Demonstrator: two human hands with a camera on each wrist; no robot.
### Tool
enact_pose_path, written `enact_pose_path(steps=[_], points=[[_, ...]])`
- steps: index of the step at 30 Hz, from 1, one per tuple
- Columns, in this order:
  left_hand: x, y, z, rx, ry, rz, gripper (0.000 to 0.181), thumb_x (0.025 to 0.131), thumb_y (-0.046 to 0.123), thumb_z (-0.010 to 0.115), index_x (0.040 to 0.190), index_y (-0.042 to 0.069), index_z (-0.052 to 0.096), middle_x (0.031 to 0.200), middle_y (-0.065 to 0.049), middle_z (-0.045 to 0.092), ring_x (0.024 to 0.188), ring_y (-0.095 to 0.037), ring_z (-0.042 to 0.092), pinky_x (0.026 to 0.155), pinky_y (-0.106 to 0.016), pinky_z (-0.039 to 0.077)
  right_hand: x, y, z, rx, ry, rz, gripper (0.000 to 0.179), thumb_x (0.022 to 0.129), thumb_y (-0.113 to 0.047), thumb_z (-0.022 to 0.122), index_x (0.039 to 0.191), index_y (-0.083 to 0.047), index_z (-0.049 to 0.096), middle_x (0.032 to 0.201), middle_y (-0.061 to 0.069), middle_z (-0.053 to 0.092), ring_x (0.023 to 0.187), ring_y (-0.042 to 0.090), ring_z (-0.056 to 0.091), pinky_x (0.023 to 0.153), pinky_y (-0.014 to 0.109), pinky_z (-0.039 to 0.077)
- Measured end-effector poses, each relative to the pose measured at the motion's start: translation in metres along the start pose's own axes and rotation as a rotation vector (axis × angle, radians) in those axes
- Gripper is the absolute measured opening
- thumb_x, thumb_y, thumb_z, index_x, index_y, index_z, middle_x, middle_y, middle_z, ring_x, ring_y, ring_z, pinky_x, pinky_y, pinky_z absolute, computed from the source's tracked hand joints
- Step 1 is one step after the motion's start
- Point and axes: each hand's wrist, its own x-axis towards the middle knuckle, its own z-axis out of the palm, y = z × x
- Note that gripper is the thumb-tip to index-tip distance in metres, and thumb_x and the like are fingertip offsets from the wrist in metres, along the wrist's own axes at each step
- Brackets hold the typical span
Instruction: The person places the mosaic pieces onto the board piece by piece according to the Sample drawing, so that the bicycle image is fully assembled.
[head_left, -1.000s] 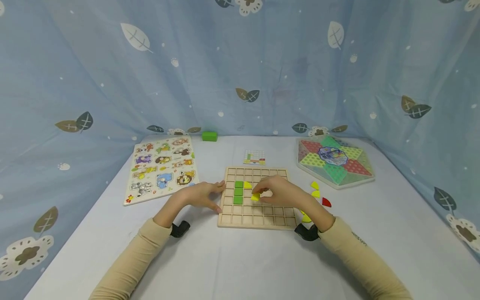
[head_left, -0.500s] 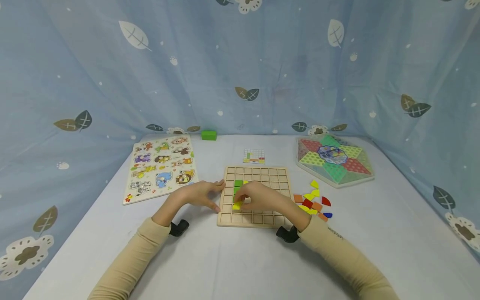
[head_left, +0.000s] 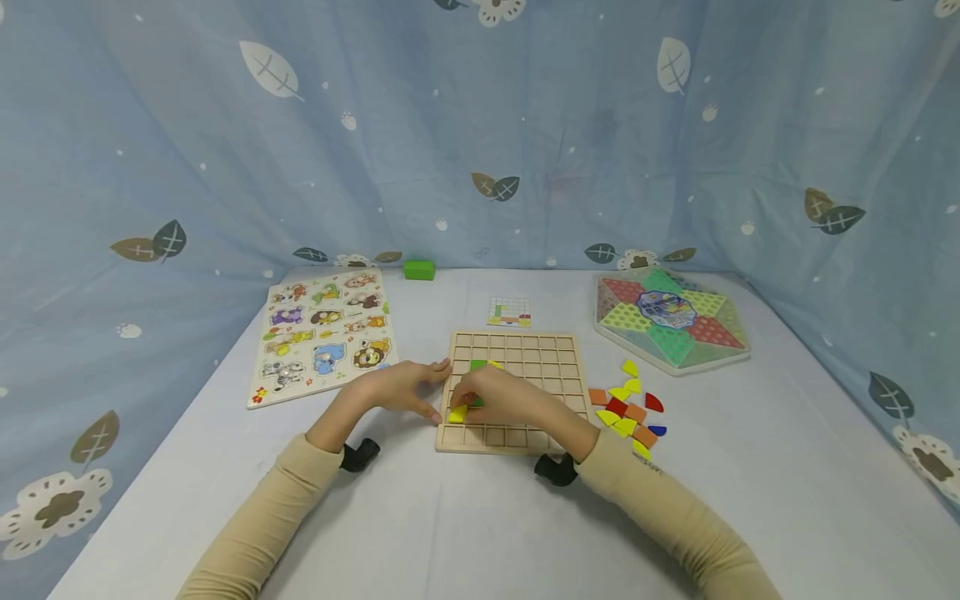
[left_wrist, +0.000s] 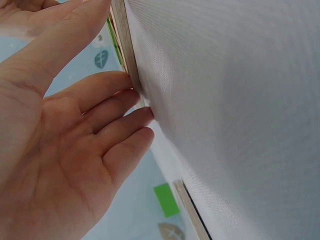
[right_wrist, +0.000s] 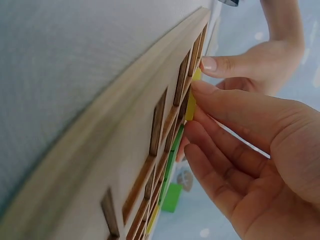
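Observation:
My right hand pinches a small yellow tile between thumb and fingertips, over the lower left cells of a wooden grid board. From the right wrist view, the yellow tile lies right at the board's surface. Green square tiles sit in a column in the board, partly hidden behind that hand. Beside them, a yellow piece shows in another cell. My left hand rests at the board's left edge, its fingertips touching the wooden side with the fingers extended.
Right of the board lies a loose group of yellow, red, orange and blue pieces, including a red quarter-round. A printed grid card lies behind the board. An animal puzzle, a green block and a star-patterned hexagonal board stand around.
My right hand has carried the yellow tile leftward and down across the board to its lower left cells. The loose pieces at right have come into view. The left hand has stayed put.

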Motion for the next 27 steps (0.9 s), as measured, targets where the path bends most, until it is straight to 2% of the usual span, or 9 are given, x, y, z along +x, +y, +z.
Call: enact_pose_path(steps=[7, 17, 27], points=[[-0.001, 0.001, 0.0, -0.01, 0.0, -0.002, 0.089, 0.081, 0.039, 0.075, 0.149, 0.003, 0.032, 0.156, -0.015, 0.022, 0.142, -0.033, 0.023, 0.112, -0.048, 0.025, 0.001, -0.002, 0.002, 0.021, -0.004, 0.005, 0.018, 0.08, -0.006, 0.078, 0.098, -0.007, 0.074, 0.092, 0.001, 0.069, 0.084, 0.017, 0.061, 0.073, 0.018, 0.048], [0.001, 0.001, 0.0, -0.006, -0.005, -0.01, 0.089, 0.081, 0.039, 0.075, 0.15, 0.003, 0.031, 0.156, -0.015, 0.022, 0.142, -0.032, 0.022, 0.113, -0.047, 0.025, -0.002, -0.002, -0.002, 0.026, -0.003, -0.021, 0.019, 0.082, -0.003, 0.076, 0.101, -0.004, 0.074, 0.095, 0.003, 0.07, 0.086, 0.016, 0.062, 0.076, 0.021, 0.05], [0.002, 0.002, 0.001, 0.011, -0.004, -0.011, 0.091, 0.081, 0.04, 0.076, 0.15, 0.003, 0.03, 0.156, -0.015, 0.022, 0.142, -0.032, 0.023, 0.113, -0.047, 0.024, -0.016, -0.002, -0.01, 0.035, 0.023, 0.016, 0.014, 0.087, -0.005, 0.071, 0.1, -0.003, 0.074, 0.093, 0.004, 0.07, 0.088, 0.019, 0.064, 0.08, 0.029, 0.053]])
